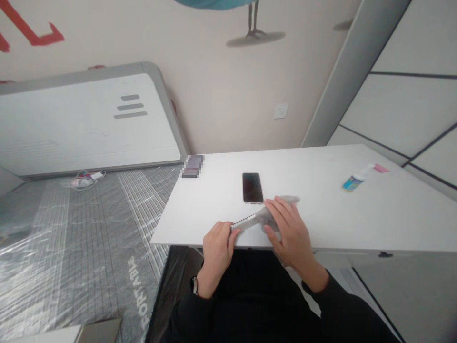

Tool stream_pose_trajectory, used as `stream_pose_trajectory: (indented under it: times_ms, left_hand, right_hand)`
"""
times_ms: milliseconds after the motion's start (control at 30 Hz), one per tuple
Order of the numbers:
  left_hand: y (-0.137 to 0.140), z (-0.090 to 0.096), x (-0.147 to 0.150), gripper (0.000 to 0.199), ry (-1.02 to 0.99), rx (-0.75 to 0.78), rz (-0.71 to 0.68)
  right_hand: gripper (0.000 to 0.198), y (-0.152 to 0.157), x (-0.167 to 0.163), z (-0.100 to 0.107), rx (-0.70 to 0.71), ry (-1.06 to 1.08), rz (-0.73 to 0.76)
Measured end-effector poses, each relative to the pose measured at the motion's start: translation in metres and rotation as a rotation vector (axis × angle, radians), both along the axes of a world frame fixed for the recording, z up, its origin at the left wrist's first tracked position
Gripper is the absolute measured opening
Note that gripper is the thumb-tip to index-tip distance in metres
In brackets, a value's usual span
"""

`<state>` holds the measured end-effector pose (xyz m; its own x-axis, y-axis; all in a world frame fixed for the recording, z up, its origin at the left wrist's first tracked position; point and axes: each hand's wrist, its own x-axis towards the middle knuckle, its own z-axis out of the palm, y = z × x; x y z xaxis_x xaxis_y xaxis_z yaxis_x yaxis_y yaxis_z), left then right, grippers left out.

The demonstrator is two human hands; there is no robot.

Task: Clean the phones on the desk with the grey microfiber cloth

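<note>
My left hand (218, 245) is closed on the near end of a slim silver object (245, 222) that slants up to the right above the table's front edge. It looks like a narrow bar or a flat thing seen edge-on; I cannot tell which. A soft grey cloth (264, 216) covers its far end, with the fingers of my right hand (290, 233) bent over it. Just beyond my hands a dark-screened smartphone (252, 188) lies face up on the white table (303, 176).
On the table's right side, a white spray bottle with a blue label (353, 181) lies beside a pink slip (381, 168). A pixelated item (193, 166) sits at the back left corner. A whiteboard (82, 128) leans on the wall, near cables (85, 181) on the plastic-covered floor.
</note>
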<state>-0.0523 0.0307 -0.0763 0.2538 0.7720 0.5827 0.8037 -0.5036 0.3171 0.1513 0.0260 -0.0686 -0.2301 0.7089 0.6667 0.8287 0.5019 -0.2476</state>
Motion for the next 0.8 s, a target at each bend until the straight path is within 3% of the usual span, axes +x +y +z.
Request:
stream_pose_trajectory:
  times_ms: [200, 400, 467, 600, 667, 800]
  left_hand:
    - [0.005, -0.006, -0.003, 0.030, 0.003, 0.039, -0.025]
    - [0.002, 0.000, 0.000, 0.027, 0.017, 0.019, 0.004]
    - [0.002, -0.001, 0.000, 0.029, 0.017, 0.029, 0.010]
    - [0.003, -0.005, -0.003, 0.031, -0.003, 0.053, -0.009]
    - [0.003, -0.005, -0.003, 0.031, -0.001, 0.053, -0.005]
    - [0.002, -0.004, 0.000, 0.028, 0.013, 0.051, 0.017]
  right_hand:
    - [0.067, -0.011, -0.036, 0.005, -0.090, -0.161, 0.304]
    - [0.064, 0.007, 0.003, 0.000, -0.007, -0.020, -0.068]
    - [0.070, 0.003, -0.009, 0.000, -0.025, -0.032, -0.014]
    - [0.079, -0.004, -0.036, 0.005, -0.094, -0.150, 0.238]
    - [0.076, 0.002, -0.025, 0.006, -0.089, -0.146, 0.193]
    - [0.074, 0.013, 0.003, 0.003, -0.032, -0.040, -0.076]
